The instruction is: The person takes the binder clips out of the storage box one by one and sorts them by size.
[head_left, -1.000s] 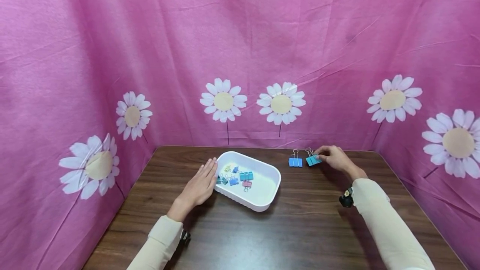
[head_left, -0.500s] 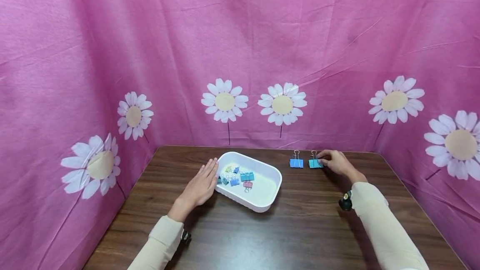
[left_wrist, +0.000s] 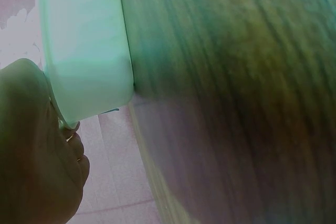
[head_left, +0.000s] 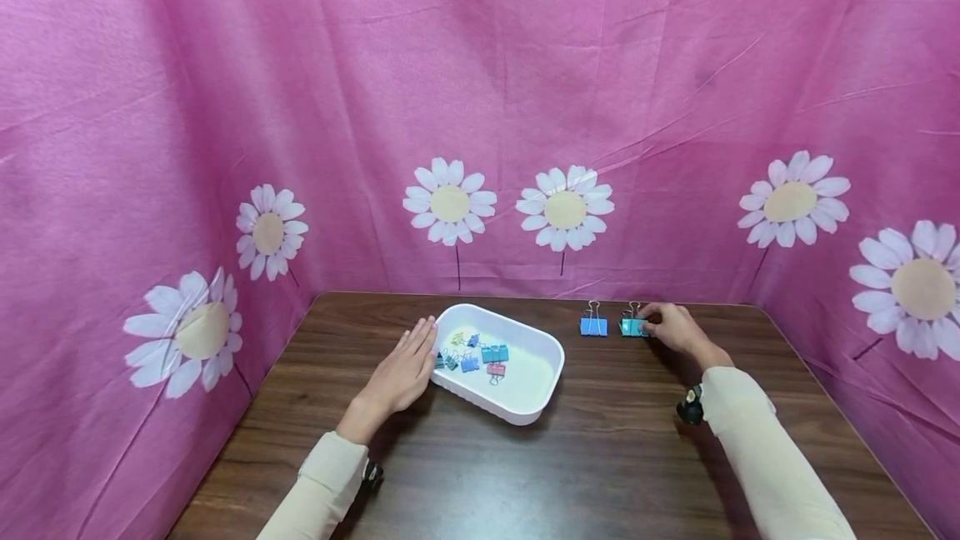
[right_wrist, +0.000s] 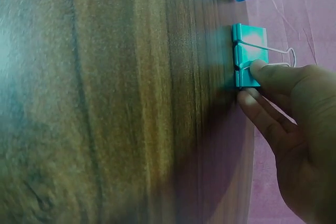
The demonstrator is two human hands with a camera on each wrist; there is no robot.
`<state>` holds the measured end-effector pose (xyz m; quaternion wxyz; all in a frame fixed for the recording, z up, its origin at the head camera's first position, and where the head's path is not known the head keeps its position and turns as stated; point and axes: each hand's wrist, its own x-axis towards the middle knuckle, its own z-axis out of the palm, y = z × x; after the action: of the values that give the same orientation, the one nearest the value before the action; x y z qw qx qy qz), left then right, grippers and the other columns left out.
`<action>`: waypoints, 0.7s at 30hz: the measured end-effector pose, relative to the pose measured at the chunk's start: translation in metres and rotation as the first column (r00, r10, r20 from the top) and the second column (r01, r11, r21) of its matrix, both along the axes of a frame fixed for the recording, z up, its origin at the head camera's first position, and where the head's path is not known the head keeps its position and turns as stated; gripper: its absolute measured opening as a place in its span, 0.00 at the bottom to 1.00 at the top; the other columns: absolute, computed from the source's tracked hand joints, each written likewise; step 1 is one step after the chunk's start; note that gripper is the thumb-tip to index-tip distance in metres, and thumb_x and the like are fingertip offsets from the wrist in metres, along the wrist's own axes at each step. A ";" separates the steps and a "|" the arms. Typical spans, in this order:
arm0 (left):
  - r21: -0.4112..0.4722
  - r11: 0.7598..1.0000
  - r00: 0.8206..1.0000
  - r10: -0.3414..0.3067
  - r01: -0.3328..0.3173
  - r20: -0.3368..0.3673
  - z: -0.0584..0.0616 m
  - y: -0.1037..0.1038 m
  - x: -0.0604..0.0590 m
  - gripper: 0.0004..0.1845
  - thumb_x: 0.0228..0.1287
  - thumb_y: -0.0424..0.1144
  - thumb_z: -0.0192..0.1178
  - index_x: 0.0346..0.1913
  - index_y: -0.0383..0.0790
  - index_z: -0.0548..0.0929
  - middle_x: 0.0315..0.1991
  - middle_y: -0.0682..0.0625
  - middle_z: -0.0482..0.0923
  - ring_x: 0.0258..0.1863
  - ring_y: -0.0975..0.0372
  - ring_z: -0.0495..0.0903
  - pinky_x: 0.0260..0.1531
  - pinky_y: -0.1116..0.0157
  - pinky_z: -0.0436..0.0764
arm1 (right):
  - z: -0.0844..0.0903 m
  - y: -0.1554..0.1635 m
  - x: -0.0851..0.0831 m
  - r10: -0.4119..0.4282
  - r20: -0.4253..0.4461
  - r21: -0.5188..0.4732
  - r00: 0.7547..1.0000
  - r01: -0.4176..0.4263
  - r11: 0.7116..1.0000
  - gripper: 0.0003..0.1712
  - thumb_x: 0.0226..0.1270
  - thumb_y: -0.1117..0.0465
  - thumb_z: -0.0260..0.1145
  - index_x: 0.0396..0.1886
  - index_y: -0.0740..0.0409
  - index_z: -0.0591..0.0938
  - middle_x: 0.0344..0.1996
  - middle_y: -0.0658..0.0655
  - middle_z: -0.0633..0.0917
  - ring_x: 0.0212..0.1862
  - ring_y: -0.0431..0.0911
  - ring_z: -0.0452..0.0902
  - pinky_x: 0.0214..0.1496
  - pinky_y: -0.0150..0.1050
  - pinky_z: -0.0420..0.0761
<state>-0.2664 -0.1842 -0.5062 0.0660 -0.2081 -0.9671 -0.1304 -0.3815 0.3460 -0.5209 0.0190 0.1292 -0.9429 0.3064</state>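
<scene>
My left hand lies with straight fingers along the left side of a white tray. The left wrist view has this hand against the tray's outer wall. At the far right of the table, my right hand pinches a large teal binder clip, a fingertip on its face and others at its near end. The clip stands on the table with its wire handles towards the curtain. Just left of it stands a blue binder clip, handles pointing the same way.
Inside the tray lie several smaller binder clips, among them a teal one, a pink one, a blue one and a yellow one. A pink flowered curtain rises behind the brown wooden table.
The teal clip has turned from tilted to straight and shifted slightly right, in line with the blue clip. My right hand moved with it. My left hand stays at the tray.
</scene>
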 end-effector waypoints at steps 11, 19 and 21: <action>0.003 1.000 1.000 0.001 -0.001 0.003 0.000 0.000 0.000 0.30 0.88 0.41 0.39 0.83 0.28 0.56 0.86 0.38 0.51 0.86 0.46 0.53 0.86 0.46 0.58 | 0.010 0.001 0.007 -0.036 0.004 -0.071 0.999 0.037 0.997 0.10 0.74 0.67 0.69 0.50 0.70 0.85 0.41 0.68 0.90 0.36 0.48 0.86 0.33 0.35 0.87; 0.004 1.000 1.000 0.001 -0.001 0.015 0.004 0.001 0.002 0.30 0.88 0.41 0.40 0.83 0.28 0.57 0.86 0.37 0.52 0.86 0.45 0.53 0.86 0.46 0.56 | 0.026 0.002 0.008 -0.038 -0.094 -0.009 0.995 0.037 0.999 0.03 0.75 0.63 0.70 0.40 0.59 0.87 0.33 0.56 0.89 0.33 0.43 0.81 0.36 0.34 0.80; 0.006 1.000 1.000 0.002 -0.002 0.020 0.004 0.001 0.002 0.30 0.88 0.41 0.40 0.83 0.28 0.56 0.86 0.37 0.51 0.86 0.45 0.52 0.86 0.46 0.56 | 0.032 -0.002 0.006 -0.011 -0.109 -0.008 0.994 0.010 1.000 0.03 0.75 0.62 0.71 0.40 0.57 0.89 0.35 0.55 0.91 0.35 0.43 0.81 0.38 0.34 0.81</action>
<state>-0.2644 -0.1831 -0.5021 0.0572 -0.2058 -0.9675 -0.1351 -0.3751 0.3438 -0.4887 0.0722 0.1408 -0.9400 0.3022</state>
